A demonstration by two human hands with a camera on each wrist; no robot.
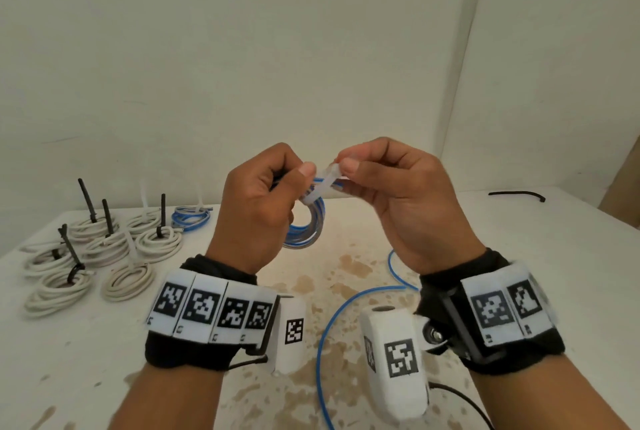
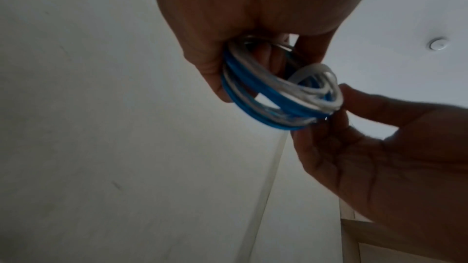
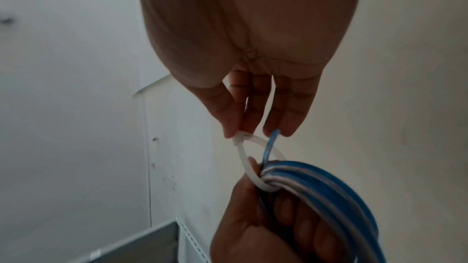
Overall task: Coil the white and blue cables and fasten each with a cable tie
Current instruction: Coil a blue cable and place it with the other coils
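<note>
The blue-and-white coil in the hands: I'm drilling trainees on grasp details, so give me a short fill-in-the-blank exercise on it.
1. The blue-and-white coil is gripped by the ____ hand.
2. The right hand pinches a cable tie whose colour is ____.
3. The tie forms a loop that is still ____ around the coil, not cinched.
4. The finished white coils lie on the table to the person's ____.

Missing words: left; white; loose; left
</note>
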